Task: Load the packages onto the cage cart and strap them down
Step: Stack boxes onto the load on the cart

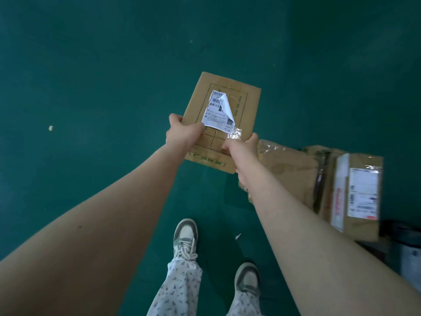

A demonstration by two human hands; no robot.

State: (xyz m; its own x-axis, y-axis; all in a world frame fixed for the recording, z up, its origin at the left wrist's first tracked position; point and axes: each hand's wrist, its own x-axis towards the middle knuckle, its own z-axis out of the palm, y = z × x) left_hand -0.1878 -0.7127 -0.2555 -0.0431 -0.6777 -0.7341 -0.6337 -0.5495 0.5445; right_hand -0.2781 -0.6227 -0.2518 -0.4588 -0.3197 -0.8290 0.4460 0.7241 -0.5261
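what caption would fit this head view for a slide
Left hand and right hand grip a flat cardboard package with a peeling label over a green floor, boxes at right

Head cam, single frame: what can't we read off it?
- Cage cart and straps: nowhere in the head view.
- White shipping label on the flat brown cardboard package: a peeled corner covers part of the print, and the rest is too small to read.
- Fingers of the left hand and right hand: hidden beneath the package.
- Taped brown cardboard boxes on the green floor: blurred, partly behind the right forearm.
- Dark object, lower right: cut off by the frame edge.
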